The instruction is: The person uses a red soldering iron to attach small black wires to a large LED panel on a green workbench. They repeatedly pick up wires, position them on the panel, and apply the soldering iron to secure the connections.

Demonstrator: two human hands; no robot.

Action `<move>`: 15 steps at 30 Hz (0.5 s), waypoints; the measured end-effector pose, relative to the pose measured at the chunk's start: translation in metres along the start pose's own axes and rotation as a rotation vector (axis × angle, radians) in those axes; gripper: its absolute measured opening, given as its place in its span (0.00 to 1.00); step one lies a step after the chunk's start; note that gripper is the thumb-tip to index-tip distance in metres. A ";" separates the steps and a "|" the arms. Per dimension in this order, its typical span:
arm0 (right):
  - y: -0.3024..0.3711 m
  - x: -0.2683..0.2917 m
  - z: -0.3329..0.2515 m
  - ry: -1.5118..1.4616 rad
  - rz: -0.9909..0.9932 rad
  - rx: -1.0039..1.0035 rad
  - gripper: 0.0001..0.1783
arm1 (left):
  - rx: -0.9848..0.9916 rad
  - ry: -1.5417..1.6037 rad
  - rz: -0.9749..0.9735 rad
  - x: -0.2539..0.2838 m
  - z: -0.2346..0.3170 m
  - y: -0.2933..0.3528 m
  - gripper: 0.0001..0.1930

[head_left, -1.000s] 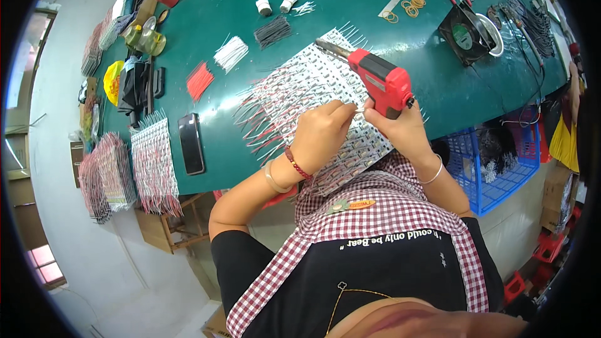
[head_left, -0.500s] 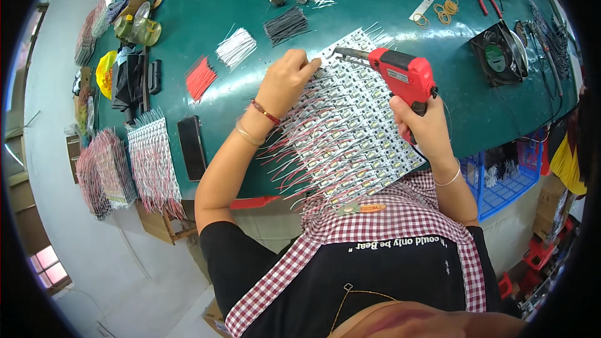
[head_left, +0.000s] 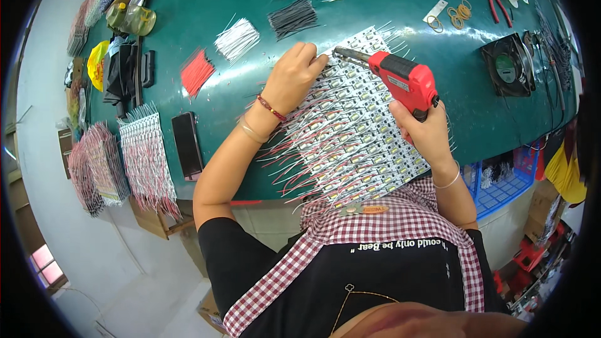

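Note:
A white panel of small circuit boards lies slanted in front of me, with rows of red and white wires sticking out along its left side. My right hand is wrapped round the grip of a red and black soldering gun. The gun's metal tip points left and sits at the panel's upper left part. Just left of that tip, my left hand is closed in a pinch at the panel's edge. Whatever is between its fingertips is too small to make out.
Beyond my left hand lie bundles of red wires, white wires and black wires. A phone and wired panels are at left. Right stand a black fan, red pliers and rubber bands.
My left fingertips have moved slightly right, closer to the soldering gun's tip. The gun stays almost in place over the panel. The view has shifted a little.

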State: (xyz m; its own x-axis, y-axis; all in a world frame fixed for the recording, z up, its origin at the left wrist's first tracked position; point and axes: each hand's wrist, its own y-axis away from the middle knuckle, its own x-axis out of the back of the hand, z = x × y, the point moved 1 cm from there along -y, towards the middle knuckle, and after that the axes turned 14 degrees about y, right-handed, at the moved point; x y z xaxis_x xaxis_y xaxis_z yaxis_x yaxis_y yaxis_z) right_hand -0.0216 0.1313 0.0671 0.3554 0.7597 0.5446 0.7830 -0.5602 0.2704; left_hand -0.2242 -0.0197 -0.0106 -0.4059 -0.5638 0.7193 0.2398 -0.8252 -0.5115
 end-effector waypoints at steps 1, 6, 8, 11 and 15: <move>0.000 0.000 0.001 0.017 0.007 0.017 0.13 | -0.008 -0.004 -0.001 0.000 0.000 0.000 0.10; 0.000 -0.002 -0.001 0.083 0.018 0.035 0.13 | -0.011 -0.019 0.001 -0.002 0.001 0.001 0.10; 0.000 -0.004 0.000 0.049 0.023 0.021 0.13 | -0.011 -0.032 -0.007 -0.001 0.002 0.001 0.10; 0.002 -0.003 -0.001 0.002 0.024 0.000 0.12 | -0.005 -0.049 -0.021 0.000 0.004 0.001 0.09; 0.002 -0.001 0.001 0.024 0.010 0.010 0.12 | 0.002 -0.060 -0.035 0.000 0.004 0.001 0.10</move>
State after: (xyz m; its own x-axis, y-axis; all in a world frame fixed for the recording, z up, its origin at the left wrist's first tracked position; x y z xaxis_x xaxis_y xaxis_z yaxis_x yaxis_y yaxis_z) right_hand -0.0198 0.1295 0.0662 0.3514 0.7457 0.5661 0.7847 -0.5644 0.2564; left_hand -0.2203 -0.0204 -0.0091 -0.3606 -0.5359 0.7634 0.2282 -0.8443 -0.4848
